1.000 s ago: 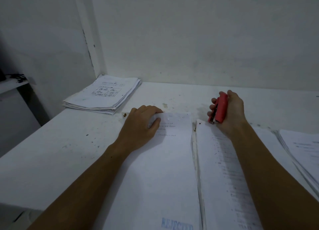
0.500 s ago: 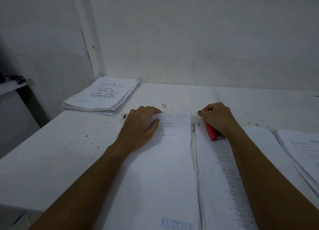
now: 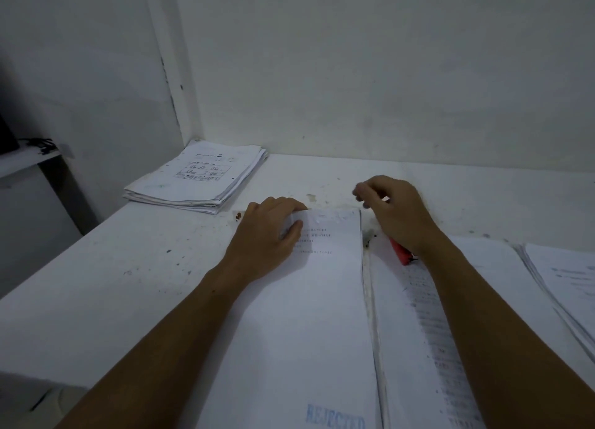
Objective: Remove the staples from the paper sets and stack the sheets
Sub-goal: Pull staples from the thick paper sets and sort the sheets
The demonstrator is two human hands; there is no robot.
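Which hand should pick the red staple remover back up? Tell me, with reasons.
Right. The right hand hovers directly over the red staple remover lying on the right-hand sheet, while the left hand is pressing down the stamped paper set.

Mostly hidden under right hand (image 3: 397, 214): red staple remover (image 3: 400, 252). Blurred fingertips (image 3: 358, 193) at 11 o'clock of that hand. Cut off at 6 o'clock: "REJECTED" stamp (image 3: 335, 417). Print on sheets too small to read.
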